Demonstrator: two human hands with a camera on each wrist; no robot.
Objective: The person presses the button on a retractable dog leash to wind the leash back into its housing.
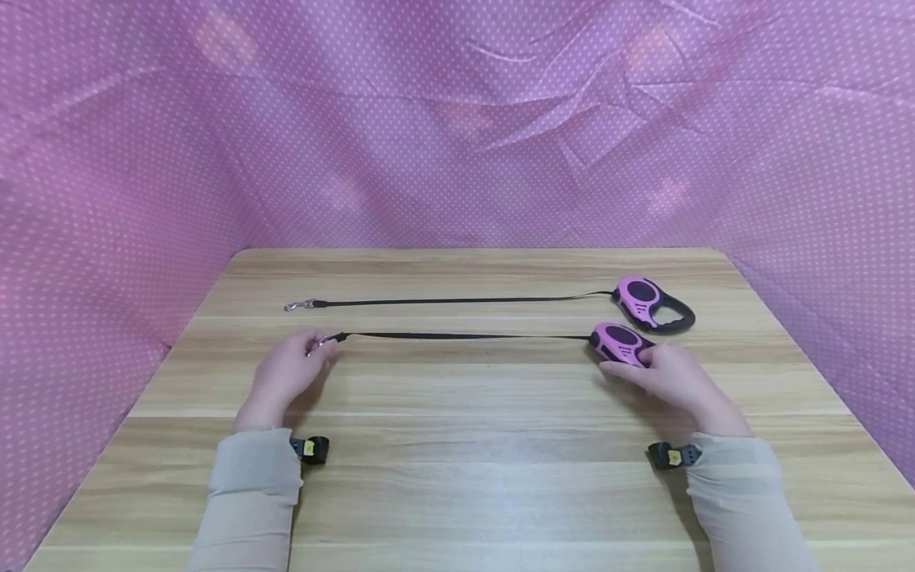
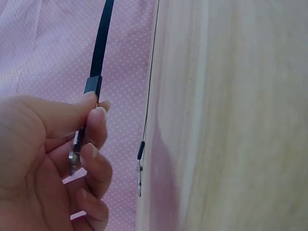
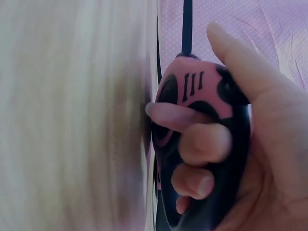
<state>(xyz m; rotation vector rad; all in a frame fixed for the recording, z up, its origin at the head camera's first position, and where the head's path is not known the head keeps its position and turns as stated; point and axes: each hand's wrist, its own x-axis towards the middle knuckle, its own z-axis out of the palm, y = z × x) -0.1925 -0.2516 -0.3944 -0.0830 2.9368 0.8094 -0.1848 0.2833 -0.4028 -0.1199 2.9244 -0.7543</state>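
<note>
Two retractable dog leashes with pink and black cases are in the head view. My right hand [image 1: 668, 373] grips the nearer leash's case [image 1: 618, 343]; in the right wrist view several fingers [image 3: 204, 144] curl through its black handle, the thumb along the outer side. The black strap [image 1: 465, 336] runs out across to my left hand [image 1: 289, 369], which pinches the strap's end by the metal clip [image 2: 76, 149] between thumb and fingertips. Behind it lies the second leash [image 1: 638, 295], its strap stretched out on the table and its metal clip [image 1: 296, 305] at the left.
The wooden table [image 1: 486, 477] has rounded far corners. Pink dotted cloth [image 1: 457, 159] hangs behind it and along both sides. Each wrist wears a black strap with a small device [image 1: 312, 450].
</note>
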